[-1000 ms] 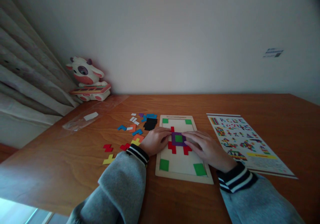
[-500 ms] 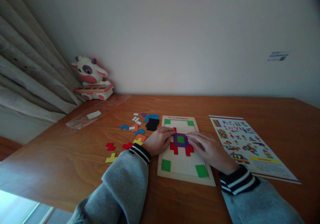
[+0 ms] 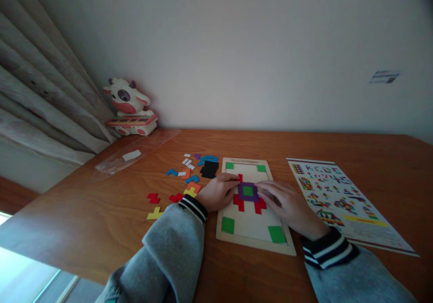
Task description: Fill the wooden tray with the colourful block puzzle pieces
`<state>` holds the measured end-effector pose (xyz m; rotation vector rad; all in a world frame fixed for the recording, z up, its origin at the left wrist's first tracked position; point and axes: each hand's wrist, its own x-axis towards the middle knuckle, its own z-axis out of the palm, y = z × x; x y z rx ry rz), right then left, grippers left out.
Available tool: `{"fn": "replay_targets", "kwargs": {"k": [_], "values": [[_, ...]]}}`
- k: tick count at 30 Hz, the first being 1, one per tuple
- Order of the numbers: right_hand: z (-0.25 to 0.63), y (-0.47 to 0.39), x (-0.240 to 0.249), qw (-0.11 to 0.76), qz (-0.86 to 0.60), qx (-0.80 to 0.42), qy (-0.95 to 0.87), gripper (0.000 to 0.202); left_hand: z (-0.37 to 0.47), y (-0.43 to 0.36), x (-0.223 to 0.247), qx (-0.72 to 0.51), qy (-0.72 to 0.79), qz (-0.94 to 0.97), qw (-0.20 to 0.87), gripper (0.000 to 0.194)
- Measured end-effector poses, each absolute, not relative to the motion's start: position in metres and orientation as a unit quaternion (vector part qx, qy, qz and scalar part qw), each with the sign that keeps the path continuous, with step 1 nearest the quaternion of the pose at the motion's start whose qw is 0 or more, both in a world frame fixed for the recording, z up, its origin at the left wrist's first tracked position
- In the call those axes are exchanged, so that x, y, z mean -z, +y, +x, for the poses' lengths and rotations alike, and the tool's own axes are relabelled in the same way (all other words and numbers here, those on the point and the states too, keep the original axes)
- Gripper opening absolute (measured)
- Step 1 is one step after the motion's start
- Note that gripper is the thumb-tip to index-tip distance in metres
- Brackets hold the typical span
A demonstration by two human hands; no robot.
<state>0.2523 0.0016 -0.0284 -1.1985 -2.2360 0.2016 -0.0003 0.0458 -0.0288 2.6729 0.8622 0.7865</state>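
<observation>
A pale wooden puzzle board [image 3: 255,247] lies on the table with green squares near its corners. At its middle a purple square ring [image 3: 248,198] surrounds a green square [image 3: 248,190], and red pieces [image 3: 240,204] touch its outer edge. My left hand [image 3: 219,191] rests over the board's left side, its fingertips closed on a red piece at the ring's upper left. My right hand [image 3: 287,202] lies over the right side, fingers at the ring's right edge. Whatever sits under those right fingertips is hidden.
Loose yellow [image 3: 154,213], red [image 3: 153,198], blue, white and orange pieces lie left of the board, beside black pieces [image 3: 209,169]. A printed pattern sheet [image 3: 352,199] is at the right. A toy cow [image 3: 130,107] and a clear plastic bag [image 3: 113,163] are at the back left.
The whole view has shifted slightly, so everything appears a little farther right. Both hands stay in nearly the same place on the board.
</observation>
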Motion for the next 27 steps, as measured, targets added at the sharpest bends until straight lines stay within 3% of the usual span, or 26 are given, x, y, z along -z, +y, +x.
{"fn": "replay_targets", "kwargs": {"k": [7, 18, 27], "values": [[0.253, 0.002, 0.030, 0.300, -0.446, -0.082, -0.839, 0.025, -0.033, 0.031, 0.001, -0.273, 0.337, 0.900, 0.052, 0.029], [0.252, 0.001, 0.034, 0.325, -0.438, -0.083, -0.834, 0.024, -0.231, -0.023, 0.018, -0.221, 0.531, 0.817, 0.037, 0.032], [0.257, 0.002, 0.030, 0.410, -0.478, -0.066, -0.774, 0.030, -0.239, -0.014, 0.025, -0.232, 0.557, 0.796, 0.043, 0.036]]}}
